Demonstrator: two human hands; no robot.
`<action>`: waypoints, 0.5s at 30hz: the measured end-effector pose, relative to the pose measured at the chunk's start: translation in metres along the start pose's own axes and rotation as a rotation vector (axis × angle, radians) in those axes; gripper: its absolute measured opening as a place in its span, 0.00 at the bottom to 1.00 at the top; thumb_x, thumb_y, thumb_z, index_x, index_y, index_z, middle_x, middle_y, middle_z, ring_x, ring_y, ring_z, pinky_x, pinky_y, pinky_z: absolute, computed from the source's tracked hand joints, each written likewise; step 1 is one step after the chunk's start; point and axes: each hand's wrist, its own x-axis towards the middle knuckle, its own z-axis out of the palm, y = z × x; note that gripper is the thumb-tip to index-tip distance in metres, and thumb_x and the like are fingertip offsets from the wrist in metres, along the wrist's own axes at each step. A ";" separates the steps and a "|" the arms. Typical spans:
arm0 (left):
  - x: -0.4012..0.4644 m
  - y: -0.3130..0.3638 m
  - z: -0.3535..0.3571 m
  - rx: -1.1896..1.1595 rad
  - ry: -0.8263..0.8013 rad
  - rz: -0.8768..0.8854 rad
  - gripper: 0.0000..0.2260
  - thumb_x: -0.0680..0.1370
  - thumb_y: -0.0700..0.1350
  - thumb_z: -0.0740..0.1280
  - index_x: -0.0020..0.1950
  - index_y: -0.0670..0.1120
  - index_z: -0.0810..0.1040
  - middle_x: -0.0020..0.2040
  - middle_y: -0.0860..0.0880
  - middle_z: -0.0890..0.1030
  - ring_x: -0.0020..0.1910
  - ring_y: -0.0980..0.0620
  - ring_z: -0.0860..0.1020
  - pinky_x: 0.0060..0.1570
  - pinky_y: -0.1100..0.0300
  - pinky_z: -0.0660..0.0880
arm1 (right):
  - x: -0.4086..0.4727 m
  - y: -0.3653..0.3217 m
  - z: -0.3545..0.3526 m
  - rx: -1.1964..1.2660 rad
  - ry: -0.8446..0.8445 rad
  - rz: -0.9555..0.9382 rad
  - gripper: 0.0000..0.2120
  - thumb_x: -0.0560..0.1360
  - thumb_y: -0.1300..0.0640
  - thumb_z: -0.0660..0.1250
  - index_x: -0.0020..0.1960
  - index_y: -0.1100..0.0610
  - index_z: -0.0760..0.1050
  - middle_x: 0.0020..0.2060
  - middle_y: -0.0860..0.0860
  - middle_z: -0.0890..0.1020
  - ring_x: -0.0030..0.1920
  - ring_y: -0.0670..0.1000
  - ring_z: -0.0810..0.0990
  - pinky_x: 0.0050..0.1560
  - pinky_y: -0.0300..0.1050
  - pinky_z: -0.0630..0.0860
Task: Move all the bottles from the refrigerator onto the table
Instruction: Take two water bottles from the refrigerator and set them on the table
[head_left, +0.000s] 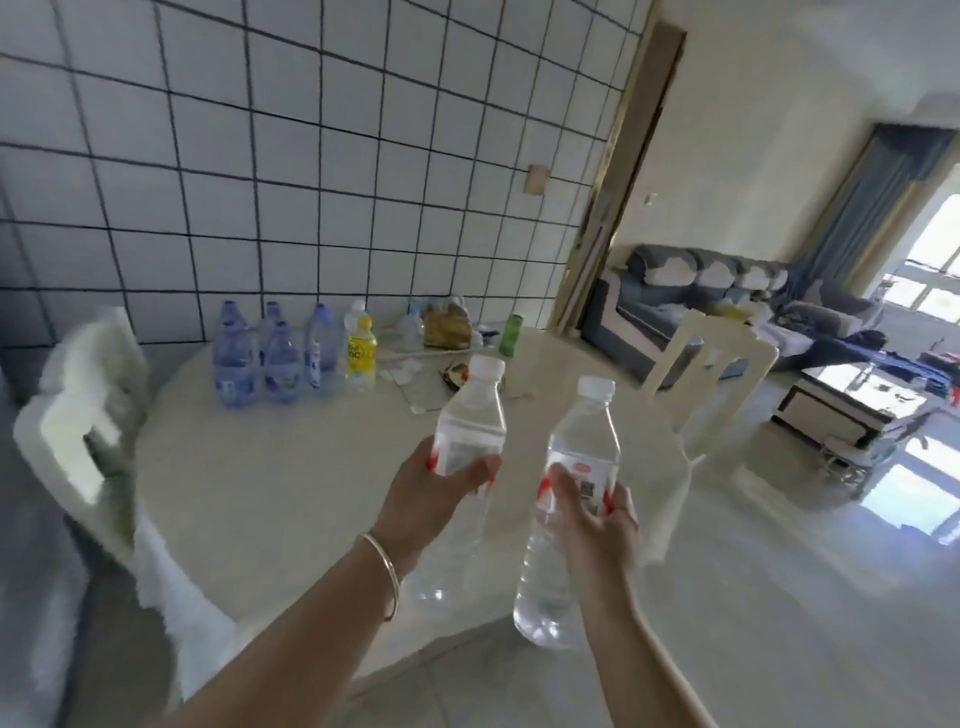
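Note:
My left hand grips a clear water bottle with a white cap, held upright above the round white table. A second clear water bottle with a red and white label is held by my right hand, tilted slightly, over the table's near right edge. At the table's far side, by the tiled wall, stand several blue-tinted water bottles and a yellow drink bottle. The refrigerator is out of sight.
A white chair stands left of the table and another white chair at its right. Bags, paper scraps and a green can clutter the table's far side. A doorway on the right opens onto a sofa and a low table.

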 end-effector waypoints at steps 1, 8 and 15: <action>0.013 -0.005 -0.002 -0.002 0.055 -0.009 0.13 0.69 0.52 0.74 0.49 0.48 0.79 0.39 0.52 0.82 0.39 0.54 0.79 0.39 0.65 0.72 | 0.016 0.002 0.010 -0.006 -0.060 0.001 0.21 0.63 0.41 0.73 0.49 0.52 0.75 0.39 0.49 0.83 0.40 0.54 0.83 0.45 0.53 0.80; 0.090 -0.047 -0.049 0.029 0.348 -0.055 0.11 0.71 0.51 0.73 0.47 0.46 0.80 0.37 0.51 0.82 0.33 0.60 0.78 0.35 0.71 0.73 | 0.080 0.017 0.114 -0.011 -0.412 0.002 0.17 0.67 0.42 0.72 0.49 0.51 0.75 0.40 0.49 0.82 0.41 0.51 0.82 0.42 0.48 0.79; 0.201 -0.089 -0.131 0.053 0.549 -0.105 0.20 0.65 0.56 0.75 0.51 0.46 0.79 0.43 0.48 0.84 0.41 0.51 0.80 0.44 0.59 0.75 | 0.132 0.035 0.261 -0.061 -0.624 0.022 0.16 0.68 0.44 0.72 0.48 0.54 0.76 0.37 0.48 0.82 0.38 0.48 0.79 0.35 0.38 0.73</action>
